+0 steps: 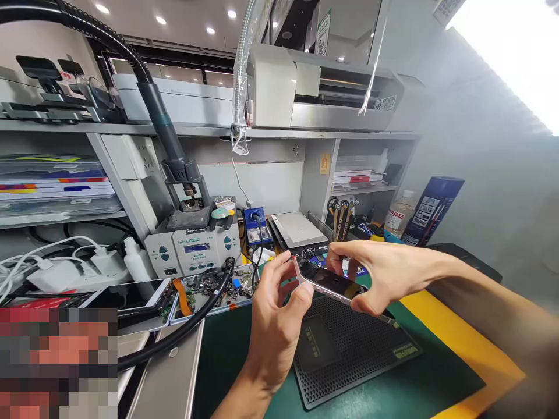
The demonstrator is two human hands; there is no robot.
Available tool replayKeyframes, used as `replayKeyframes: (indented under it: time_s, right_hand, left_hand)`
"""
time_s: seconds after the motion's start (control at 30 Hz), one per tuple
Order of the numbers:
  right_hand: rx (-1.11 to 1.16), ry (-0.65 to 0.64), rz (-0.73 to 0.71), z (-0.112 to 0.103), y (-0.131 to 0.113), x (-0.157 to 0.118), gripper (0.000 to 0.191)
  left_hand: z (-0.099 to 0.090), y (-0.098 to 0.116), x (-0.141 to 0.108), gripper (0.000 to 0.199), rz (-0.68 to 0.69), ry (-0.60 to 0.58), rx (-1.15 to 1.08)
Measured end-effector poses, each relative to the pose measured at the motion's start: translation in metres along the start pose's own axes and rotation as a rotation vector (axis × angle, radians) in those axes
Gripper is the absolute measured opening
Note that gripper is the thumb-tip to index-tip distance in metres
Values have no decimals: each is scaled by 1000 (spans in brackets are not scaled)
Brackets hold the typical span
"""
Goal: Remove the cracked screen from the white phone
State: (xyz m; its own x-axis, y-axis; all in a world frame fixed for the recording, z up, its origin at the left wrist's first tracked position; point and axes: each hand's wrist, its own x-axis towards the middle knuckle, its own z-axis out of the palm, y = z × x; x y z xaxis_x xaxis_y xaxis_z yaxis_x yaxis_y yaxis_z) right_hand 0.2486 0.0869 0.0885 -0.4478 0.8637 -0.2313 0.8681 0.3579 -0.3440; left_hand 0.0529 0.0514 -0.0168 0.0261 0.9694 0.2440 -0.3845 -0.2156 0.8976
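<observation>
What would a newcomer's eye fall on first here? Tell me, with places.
First, the phone at centre, gripped by the left hand and right hand above a black mat. Then the thick black hose arching across the upper left, and the glaring white light at upper right.

The 1 view comes from a camera on the person's head, facing forward and down over the tabletop (227, 355), with the left fingers (302, 294) and right fingers (367, 301) close below it, and reaching past the shelf (209, 130) to the ceiling (187, 23).
</observation>
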Motion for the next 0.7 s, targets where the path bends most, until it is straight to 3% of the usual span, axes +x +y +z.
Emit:
replayKeyframes:
  time_s: [0.37,0.57,0.7]
  right_hand:
    - [28,-41,-16,0,-7,7,41]
    - [41,-79,-84,-3,-11,12,43]
    - [49,-89,-100,-3,-9,14,43]
  left_hand:
    - [-3,-2,5,53,-58,71,-69]
    - [-2,-2,8,49,-91,203,-85]
    - [-1,-3,8,47,-110,191,-100]
